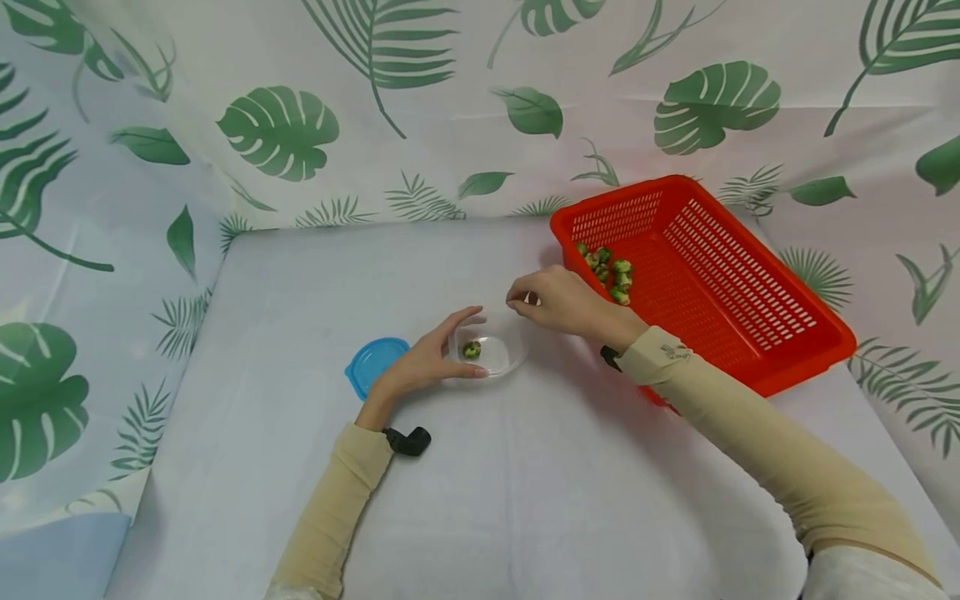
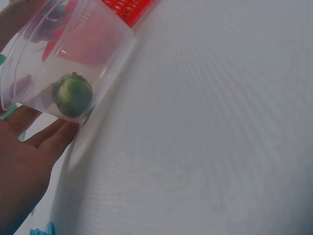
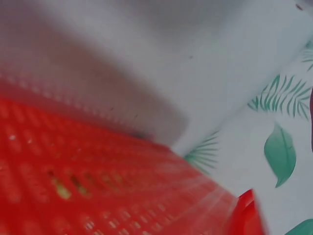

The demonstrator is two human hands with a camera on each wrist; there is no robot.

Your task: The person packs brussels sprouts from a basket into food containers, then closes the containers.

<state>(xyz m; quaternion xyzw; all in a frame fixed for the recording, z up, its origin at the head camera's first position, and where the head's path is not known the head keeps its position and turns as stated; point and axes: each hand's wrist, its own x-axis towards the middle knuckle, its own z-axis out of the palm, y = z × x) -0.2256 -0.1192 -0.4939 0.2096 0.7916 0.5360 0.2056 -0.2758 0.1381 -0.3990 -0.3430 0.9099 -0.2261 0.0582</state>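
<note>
We see the left hand (image 1: 420, 362) with its grip curved round a clear tub (image 1: 495, 358), the thumb on the near side and fingers on the far side. One small green sprout (image 1: 472, 350) sits on the bottom of the tub, near the left hand. The tub's see-through walls are hard to make out from above. In the left wrist view, its top part is cut off, but we can see the sprout through the side.

The right hand (image 1: 566, 304) hangs just beside the tub, with its fingers bent in toward the thumb. The hand's own back hides the inside of this grip, so we cannot tell if it holds a thing. The right wrist view is too blurry to help us.

A red basket (image 1: 712, 308) is beside the right hand, and part of its near side is behind the arm. A little heap of sprouts (image 1: 622, 275) lies in the basket by the wall nearest the tub. We cannot count them all, and through the holes they are just yellow-green smudges.

A blue lid (image 1: 377, 364) lies flat on the white counter (image 1: 465, 508), partly hidden by the left hand. In the left wrist view, just a bit of blue peeks in at the bottom edge
</note>
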